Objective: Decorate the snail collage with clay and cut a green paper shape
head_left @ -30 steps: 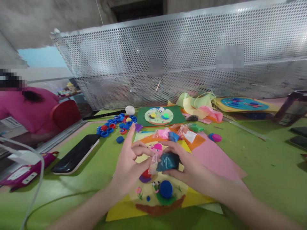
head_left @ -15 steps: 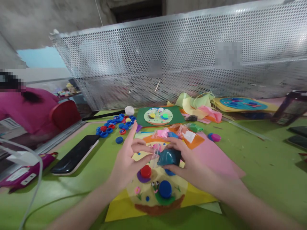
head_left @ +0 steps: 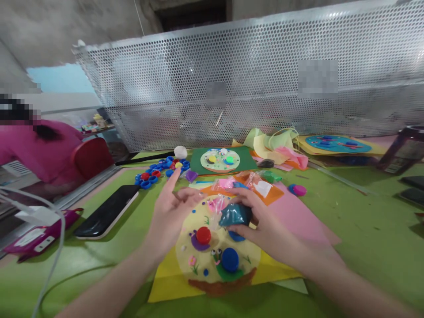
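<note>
Hands part over the round yellow paper collage (head_left: 215,247); the left hand (head_left: 170,212) has let go, fingers spread loose, index raised. The right hand (head_left: 256,221) alone clasps the small clear bag of dark-blue clay (head_left: 233,214), held just above the collage's red bottle cap (head_left: 203,235); the bag's neck now stands free.

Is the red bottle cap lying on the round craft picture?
Yes, the red bottle cap sits on the round craft picture, below the left hand.

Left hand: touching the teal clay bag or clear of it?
Apart. The head view shows the left hand open, yellow paper visible between its fingers and the teal clay bag, which the right hand grips.
</note>
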Demonstrator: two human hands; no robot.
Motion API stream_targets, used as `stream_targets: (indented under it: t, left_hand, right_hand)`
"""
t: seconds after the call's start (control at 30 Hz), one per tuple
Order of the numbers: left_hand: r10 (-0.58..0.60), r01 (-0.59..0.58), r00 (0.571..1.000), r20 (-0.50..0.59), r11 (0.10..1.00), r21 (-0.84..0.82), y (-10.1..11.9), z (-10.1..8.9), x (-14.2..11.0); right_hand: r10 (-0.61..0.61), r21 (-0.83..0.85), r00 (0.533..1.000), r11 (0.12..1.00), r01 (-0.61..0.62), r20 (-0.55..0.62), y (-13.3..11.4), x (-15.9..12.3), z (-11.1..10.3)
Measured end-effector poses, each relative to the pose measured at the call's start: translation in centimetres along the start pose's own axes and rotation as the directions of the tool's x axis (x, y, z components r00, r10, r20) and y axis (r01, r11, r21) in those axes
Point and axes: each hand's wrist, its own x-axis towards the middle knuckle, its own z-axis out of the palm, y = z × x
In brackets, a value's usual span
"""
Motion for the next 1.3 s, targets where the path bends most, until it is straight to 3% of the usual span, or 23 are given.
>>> stream_targets:
  t: [0.07,0.13,0.33,0.47,0.77,0.93,1.13,1.23,1.3]
  left_hand:
    - [-0.055,0.055,0.998,0.006,0.997,-0.049,0.3,-0.3,0.5]
    - [-0.049,0.048,0.997,0.063,0.999,0.009,0.4,-0.4,0.4]
    - [0.21,-0.255,0.959,0.192,0.934,0.249,0.2,-0.2,-0.7]
    - [0.242,-0.328,0.934,0.262,0.873,0.362,0.1,-0.3,-0.9]
    - [0.126,-0.186,0.967,0.221,0.943,0.275,-0.2,0.2,-1.4]
    - [0.168,-0.195,0.977,0.128,0.95,0.245,-0.3,0.7,-1.7]
    - [0.093,-0.093,0.996,0.006,0.982,0.164,0.1,0.1,-0.4]
    - [0.063,-0.068,0.997,0.035,0.988,0.141,-0.1,-0.2,0.0]
    - [0.106,-0.116,0.992,0.074,0.982,0.146,-0.2,-0.2,-0.1]
  right_hand:
    - [0.003,-0.004,1.0,1.0,-0.003,-0.022,-0.1,0.1,-0.1]
    - [-0.001,-0.01,1.0,1.0,0.0,-0.022,-0.1,0.1,-0.1]
    - [-0.025,-0.008,0.999,1.0,0.026,0.023,0.1,-0.1,0.1]
    - [-0.039,0.008,0.998,0.999,0.039,0.045,0.2,-0.3,0.1]
    - [-0.026,0.055,0.995,0.998,0.021,0.092,0.0,-0.6,0.3]
    - [-0.023,0.077,0.995,0.997,0.015,0.097,-0.1,-0.6,0.4]
    - [0.023,0.057,0.999,0.998,-0.022,-0.024,-0.1,-0.2,0.1]
    - [0.024,0.03,0.998,0.999,-0.022,-0.05,-0.1,-0.1,0.0]
    - [0.009,0.023,0.999,1.0,-0.008,-0.045,-0.2,-0.1,0.1]
